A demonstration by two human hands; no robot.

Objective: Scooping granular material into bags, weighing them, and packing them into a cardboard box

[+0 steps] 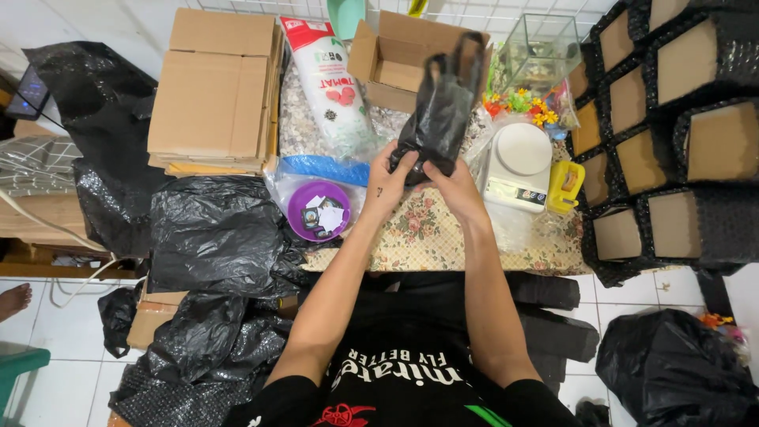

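Holding: both hands are gripping one black plastic bag (439,111) above the middle of the table.
Left hand (387,180): it is pinching the bag's lower edge, fingers closed on the film.
Right hand (447,183): it is clutching the same bottom, just beside the left.
Feel: the bag is looking light, limp and slick, probably easy to tear; the bunched bottom or the handles are seeming the safest hold.
Surface: a flowered cloth (427,237) is covering the table, crowded by a purple lid (318,209), a white scale (518,166) and flat cartons (213,95).
Room: black-wrapped parcels (672,134) are stacking up far right over a white tiled floor (47,379).
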